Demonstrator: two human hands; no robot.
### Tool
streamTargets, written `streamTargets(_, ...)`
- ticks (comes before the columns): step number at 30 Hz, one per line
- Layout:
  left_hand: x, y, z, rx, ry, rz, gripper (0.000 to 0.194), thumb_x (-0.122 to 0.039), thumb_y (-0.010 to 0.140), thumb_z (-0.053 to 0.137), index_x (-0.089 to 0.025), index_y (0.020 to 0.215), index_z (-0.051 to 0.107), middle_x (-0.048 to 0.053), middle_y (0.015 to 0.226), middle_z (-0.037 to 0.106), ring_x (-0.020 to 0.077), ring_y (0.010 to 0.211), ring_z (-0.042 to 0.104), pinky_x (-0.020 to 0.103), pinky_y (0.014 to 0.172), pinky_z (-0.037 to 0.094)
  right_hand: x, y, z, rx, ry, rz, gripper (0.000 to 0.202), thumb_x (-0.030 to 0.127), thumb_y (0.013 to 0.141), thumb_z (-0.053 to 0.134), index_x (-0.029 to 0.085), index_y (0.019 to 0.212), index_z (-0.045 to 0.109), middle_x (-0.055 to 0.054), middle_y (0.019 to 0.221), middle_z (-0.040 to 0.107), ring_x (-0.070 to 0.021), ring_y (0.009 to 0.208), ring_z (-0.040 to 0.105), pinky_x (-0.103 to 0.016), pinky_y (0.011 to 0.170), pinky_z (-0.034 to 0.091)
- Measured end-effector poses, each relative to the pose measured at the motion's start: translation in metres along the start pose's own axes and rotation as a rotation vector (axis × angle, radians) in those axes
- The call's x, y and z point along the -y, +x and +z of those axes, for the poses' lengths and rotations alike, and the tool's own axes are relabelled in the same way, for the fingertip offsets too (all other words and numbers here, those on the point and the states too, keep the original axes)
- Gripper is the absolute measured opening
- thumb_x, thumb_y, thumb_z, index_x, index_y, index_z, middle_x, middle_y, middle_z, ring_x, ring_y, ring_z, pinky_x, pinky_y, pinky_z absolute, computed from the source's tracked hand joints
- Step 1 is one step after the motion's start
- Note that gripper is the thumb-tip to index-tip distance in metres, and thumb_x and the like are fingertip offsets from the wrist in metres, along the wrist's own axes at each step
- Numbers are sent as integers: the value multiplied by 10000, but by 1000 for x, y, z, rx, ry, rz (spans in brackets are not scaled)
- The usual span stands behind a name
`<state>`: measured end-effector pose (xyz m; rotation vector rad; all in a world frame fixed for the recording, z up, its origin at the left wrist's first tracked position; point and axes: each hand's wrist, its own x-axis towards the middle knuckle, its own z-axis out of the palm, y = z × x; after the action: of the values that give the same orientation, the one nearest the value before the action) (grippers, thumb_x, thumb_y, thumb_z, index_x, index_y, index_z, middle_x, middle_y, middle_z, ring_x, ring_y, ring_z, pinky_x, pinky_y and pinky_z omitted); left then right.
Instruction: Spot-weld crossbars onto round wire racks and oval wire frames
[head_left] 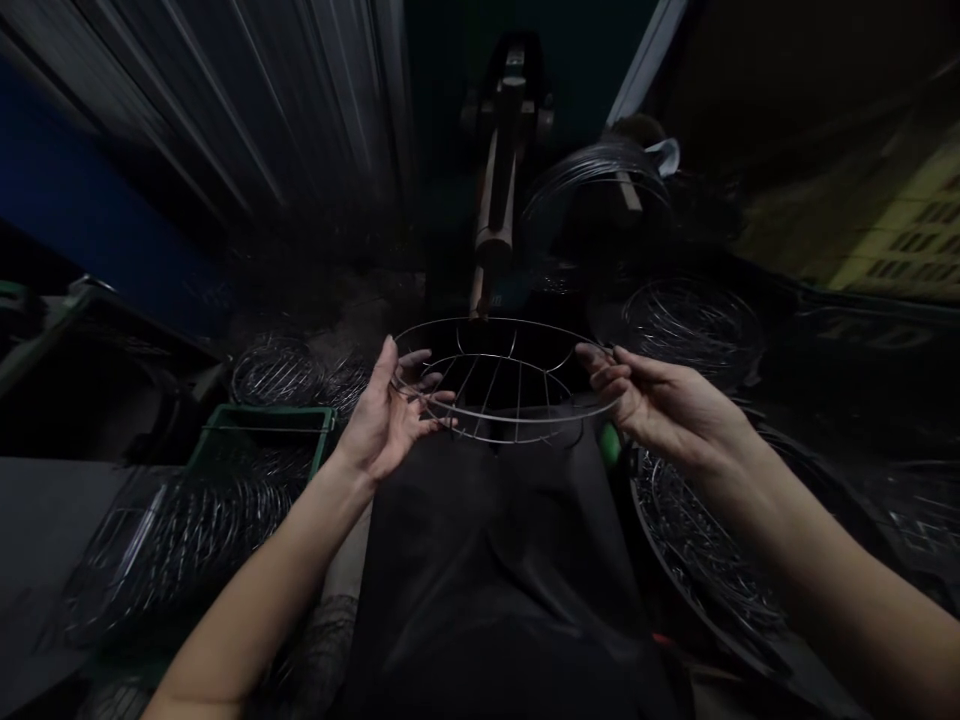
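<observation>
While hands (517, 410) grip wire rack (510, 385) rim.

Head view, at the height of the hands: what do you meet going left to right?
Green crate → left hand → round wire rack held by both hands → right hand → stack of wire racks just behind it.
</observation>
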<state>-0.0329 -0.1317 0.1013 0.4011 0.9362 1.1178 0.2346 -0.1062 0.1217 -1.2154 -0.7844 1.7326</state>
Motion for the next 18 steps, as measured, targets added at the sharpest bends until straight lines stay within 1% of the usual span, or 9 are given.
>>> streamTargets(2, -14, 0, 8, -2, 27, -25, 491, -527, 882, 383, -135, 1144, 518, 93, 846, 604, 189, 711, 642, 346, 578, 556, 5, 1, -3, 65, -94, -47, 165, 214, 856, 461, 181, 846, 622, -95, 960, 627, -109, 603, 569, -210, 527, 572)
streamTargets(6, -40, -3, 22, -3, 57, -47, 450, -478, 885, 393, -107, 1093, 541, 94, 771, 585, 200, 685, 630, 323, 540, 536, 23, -8, 4, 46, -176, -50, 212, 308, 884, 455, 207, 892, 640, -99, 1042, 632, -136, 636, 597, -245, 515, 578)
streamTargets(8, -48, 1, 22, 11, 58, -34, 413, -443, 877, 410, -106, 1073, 548, 94, 765, 583, 207, 677, 625, 324, 528, 527, 30, -10, 3, 48, -212, -43, 243, 376, 876, 475, 226, 955, 649, -97, 1057, 639, -130, 578, 585, -238, 455, 551)
streamTargets(10, -50, 7, 15, 52, 39, 3, 366, -384, 866, 411, -126, 1091, 541, 96, 814, 599, 205, 689, 627, 349, 557, 534, 32, -4, -7, 96, -299, -40, 320, 460, 844, 513, 253, 1057, 633, -95, 1057, 647, -119, 488, 551, -237, 366, 493)
streamTargets(12, -45, 17, 2, 93, 15, 65, 373, -341, 847, 386, -163, 1145, 520, 101, 898, 617, 192, 688, 629, 353, 565, 535, 26, 13, -26, 55, -451, -119, 418, 521, 814, 537, 266, 1138, 602, -88, 1010, 661, -103, 423, 508, -226, 309, 425)
streamTargets(13, -40, 22, -6, 107, 9, 97, 399, -336, 833, 374, -180, 1176, 505, 105, 937, 621, 181, 667, 627, 335, 542, 529, 21, 26, -36, -20, -543, -199, 441, 529, 808, 542, 259, 1153, 596, -84, 983, 664, -100, 425, 505, -218, 310, 411)
streamTargets(15, -29, 34, -22, 115, 12, 149, 458, -345, 804, 370, -198, 1226, 475, 117, 1000, 622, 150, 582, 607, 275, 458, 489, 7, 58, -49, -257, -707, -411, 401, 486, 805, 557, 232, 1109, 618, -73, 955, 663, -111, 504, 545, -210, 368, 444)
streamTargets(16, -23, 40, -28, 114, 16, 173, 481, -353, 794, 375, -203, 1243, 461, 123, 1031, 619, 132, 542, 590, 250, 424, 463, -1, 77, -51, -270, -756, -468, 384, 457, 793, 573, 215, 1086, 628, -75, 988, 653, -131, 590, 586, -227, 434, 490)
streamTargets(18, -13, 51, -39, 111, 27, 225, 504, -375, 787, 388, -208, 1259, 444, 133, 1087, 609, 108, 496, 561, 223, 389, 422, -16, 110, -44, -82, -748, -503, 456, 426, 769, 601, 212, 1171, 581, -80, 1064, 634, -169, 720, 631, -281, 557, 541)
